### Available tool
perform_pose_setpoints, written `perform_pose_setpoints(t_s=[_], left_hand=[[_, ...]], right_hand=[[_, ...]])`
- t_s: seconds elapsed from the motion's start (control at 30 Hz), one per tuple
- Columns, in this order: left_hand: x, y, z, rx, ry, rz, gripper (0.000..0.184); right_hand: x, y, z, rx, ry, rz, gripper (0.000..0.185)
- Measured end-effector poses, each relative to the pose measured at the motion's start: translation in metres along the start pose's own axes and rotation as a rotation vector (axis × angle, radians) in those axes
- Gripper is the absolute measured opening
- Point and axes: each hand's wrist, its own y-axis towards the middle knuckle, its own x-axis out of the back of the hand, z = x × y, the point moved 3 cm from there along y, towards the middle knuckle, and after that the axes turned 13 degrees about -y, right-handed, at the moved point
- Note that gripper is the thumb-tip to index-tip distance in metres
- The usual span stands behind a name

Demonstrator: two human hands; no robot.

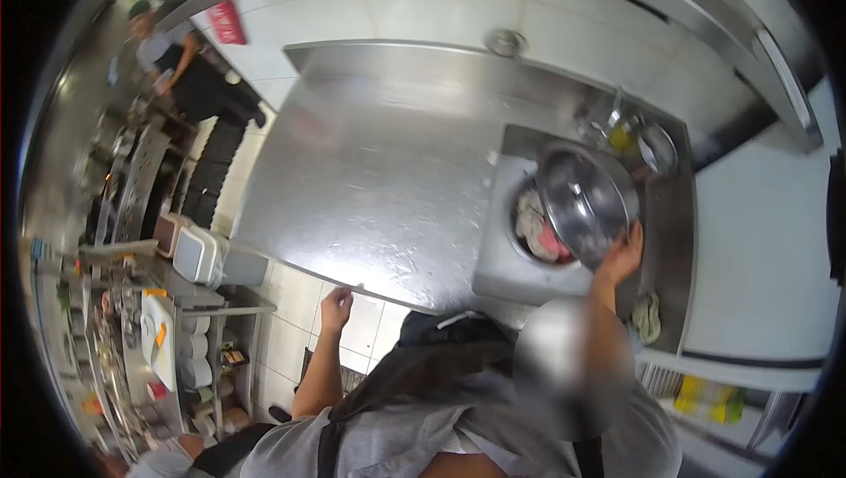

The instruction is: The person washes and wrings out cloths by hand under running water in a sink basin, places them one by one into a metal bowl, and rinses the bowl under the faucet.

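My right hand (624, 256) grips the rim of a shiny metal bowl (577, 187), its fingers closed on the edge. The bowl is tilted above the sink (515, 280). Partly beneath it, a round basin (518, 236) holds a pale cloth (530, 221) and something pink (552, 242). My left hand (336, 308) hangs just off the front edge of the steel counter (370, 178). Its fingers are curled, and no object shows in them.
A faucet (616, 112) and a second metal bowl (657, 148) are behind the sink. A crumpled cloth (646, 318) lies at its right front. Lidded bins (200, 258) and a shelf rack (216, 311) stand at left. Another person (181, 68) stands far left.
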Motion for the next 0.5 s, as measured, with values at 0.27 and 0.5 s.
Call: perform_pose_setpoints(t_s=[0.27,0.5], left_hand=[[0.069,-0.164,0.194,0.803,0.363,-0.045,0.030],[0.052,-0.165,0.216,0.984,0.376,0.112,0.027]], right_hand=[[0.044,-0.009,-0.017,0.343,0.069,0.270,0.039],[0.041,-0.005,0.038,0.241,0.337,0.062,0.034]])
